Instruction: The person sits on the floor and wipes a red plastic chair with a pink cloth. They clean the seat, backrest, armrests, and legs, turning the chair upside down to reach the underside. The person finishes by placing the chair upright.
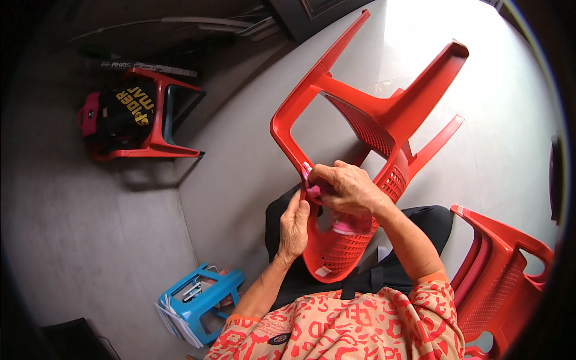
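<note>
Red plastic fills mid-frame: we have an upturned chair (360, 120) tipped across our lap, legs pointing to the upper right. Our right hand (348, 189) is closed on a pink cloth (313, 189) pressed to the chair's armrest, while our left hand (294, 228) grips the same armrest just below.

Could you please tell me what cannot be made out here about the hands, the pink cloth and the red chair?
Head view only:
- Pink cloth: mostly covered by the right hand; its full size and shape stay hidden.
- Left hand: seen from the back, so its grip on the overturned red chair is unclear.
- Stacked red chairs: cut by the right rim.
- Blue stool: the items on it are too small to identify.
</note>
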`<state>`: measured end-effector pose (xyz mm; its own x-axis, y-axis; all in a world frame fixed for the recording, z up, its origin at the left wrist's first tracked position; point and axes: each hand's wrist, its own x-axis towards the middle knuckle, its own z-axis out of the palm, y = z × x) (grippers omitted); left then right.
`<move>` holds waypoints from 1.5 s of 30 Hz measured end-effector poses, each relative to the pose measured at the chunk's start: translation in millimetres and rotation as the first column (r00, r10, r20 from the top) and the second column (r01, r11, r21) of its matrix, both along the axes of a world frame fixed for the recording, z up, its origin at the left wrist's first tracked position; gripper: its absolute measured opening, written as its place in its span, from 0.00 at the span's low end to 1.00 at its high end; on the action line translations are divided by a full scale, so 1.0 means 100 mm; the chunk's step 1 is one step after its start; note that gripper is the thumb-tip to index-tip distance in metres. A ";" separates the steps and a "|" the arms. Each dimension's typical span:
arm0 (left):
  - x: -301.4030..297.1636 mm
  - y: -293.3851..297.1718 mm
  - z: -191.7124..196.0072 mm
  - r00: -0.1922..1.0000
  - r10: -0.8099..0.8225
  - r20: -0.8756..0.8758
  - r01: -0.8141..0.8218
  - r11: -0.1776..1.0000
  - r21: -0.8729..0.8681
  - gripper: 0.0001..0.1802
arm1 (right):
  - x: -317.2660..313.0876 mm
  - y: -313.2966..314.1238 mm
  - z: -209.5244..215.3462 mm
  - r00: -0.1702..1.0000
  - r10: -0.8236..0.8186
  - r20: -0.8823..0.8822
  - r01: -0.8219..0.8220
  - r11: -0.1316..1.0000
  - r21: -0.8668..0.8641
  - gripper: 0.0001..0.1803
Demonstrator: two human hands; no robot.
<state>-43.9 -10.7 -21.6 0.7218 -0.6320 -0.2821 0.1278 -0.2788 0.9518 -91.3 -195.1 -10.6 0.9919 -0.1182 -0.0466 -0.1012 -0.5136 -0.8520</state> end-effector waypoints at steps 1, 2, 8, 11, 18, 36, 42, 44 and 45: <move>-0.01 0.00 0.02 1.000 -0.007 -0.019 0.008 1.000 0.016 0.27 | 0.07 -0.11 -0.01 0.995 0.053 -0.084 -0.045 0.995 0.091 0.14; -0.01 0.01 0.06 0.983 -0.002 -0.182 0.012 0.998 0.055 0.27 | 0.12 -0.19 0.01 0.984 0.089 -0.153 -0.074 0.992 0.106 0.15; -0.06 0.08 0.05 0.986 -0.048 -0.158 0.055 0.998 0.042 0.27 | 0.48 -0.46 -0.15 0.963 0.239 -0.125 -0.214 0.959 0.189 0.15; -0.10 0.10 0.03 0.984 -0.050 -0.172 0.056 0.998 0.029 0.28 | 0.68 -0.48 -0.29 0.960 0.256 -0.112 -0.240 0.961 0.135 0.14; -0.11 0.14 0.01 0.984 -0.089 -0.156 0.099 0.993 0.057 0.28 | 1.11 -0.44 -0.51 0.988 0.126 -0.094 -0.134 0.988 -0.083 0.16; -0.02 -0.19 0.16 0.838 -0.061 -0.542 0.007 0.995 -0.102 0.28 | 0.88 -0.60 -0.48 0.938 0.332 -0.100 -0.303 0.925 0.229 0.21; -0.03 -0.17 0.08 0.777 -0.115 -0.619 0.127 0.992 -0.024 0.35 | 0.93 -0.45 -0.44 0.983 0.178 -0.054 -0.180 0.982 -0.055 0.16; -0.08 -0.19 0.14 0.797 -0.087 -0.597 0.117 0.993 0.010 0.21 | 1.07 -0.43 -0.43 0.993 0.111 -0.050 -0.117 0.982 -0.150 0.16; -0.08 -0.19 0.15 0.802 -0.098 -0.590 0.124 0.992 0.004 0.22 | 1.17 -0.42 -0.46 0.996 0.073 -0.049 -0.082 0.977 -0.199 0.16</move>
<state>-52.3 -29.4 -6.7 0.3351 -0.6762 -0.6561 0.6243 -0.3622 0.6922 25.4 -237.4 -56.4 0.9961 -0.0520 -0.0711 -0.0874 -0.6811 -0.7269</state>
